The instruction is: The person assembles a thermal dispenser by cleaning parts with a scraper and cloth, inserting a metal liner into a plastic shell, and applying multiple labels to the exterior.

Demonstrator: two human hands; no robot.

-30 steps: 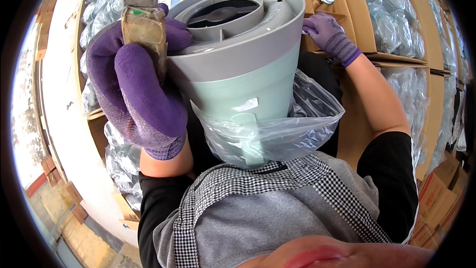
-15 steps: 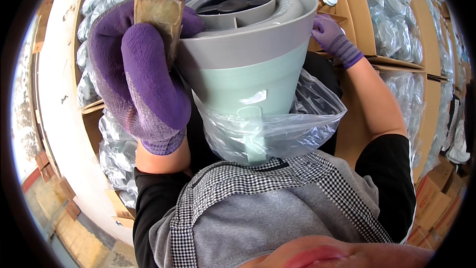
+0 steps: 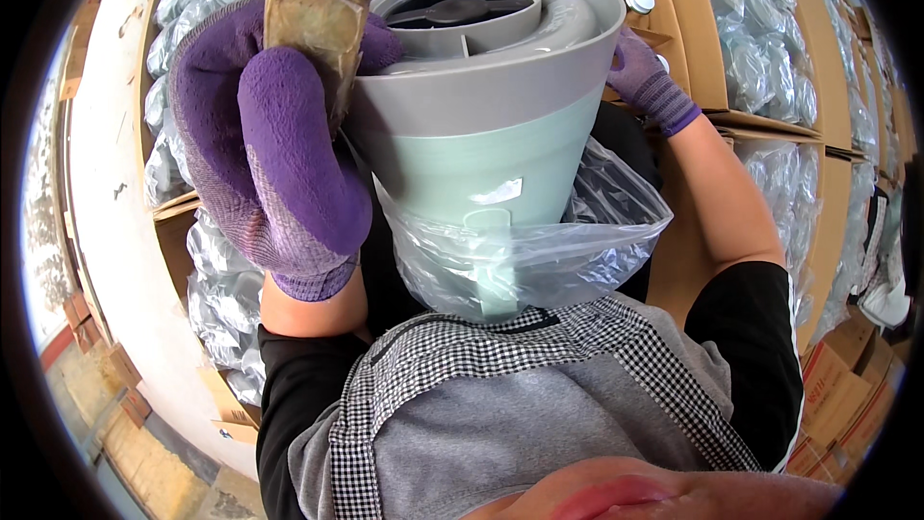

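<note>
- Pot [image 3: 481, 135]: pale green plastic body w/ wide grey rim and a grey insert set in its top, held tilted against the person's chest, centre of view, between both hands.
- Clear plastic bag [image 3: 568, 250] wraps the pot's lower part only; bag mouth is bunched loosely round the green wall, upper body and rim are bare. Bag bottom touches the grey apron w/ checked trim [image 3: 500, 414].
- A small white sticker sits on the green wall, just above the bag edge.
- Left hand [image 3: 260, 154], purple knit glove: fingers closed round a worn tape dispenser [image 3: 313, 14], brownish, held upright just beside the pot's left rim; thumb side presses near the rim. Can't tell if the dispenser touches the pot.
- Right hand [image 3: 647, 77], purple glove too: lies against the far right side of the grey rim, fingers curled on it; how tight the grip is can't be told, most of the hand is hidden behind the pot.
- Farther off: open cardboard boxes [image 3: 674, 19] w/ dividers, white caps showing in the cells.
- Left and right beyond: stacks of items in clear bags [image 3: 770, 29] on shelves.
</note>
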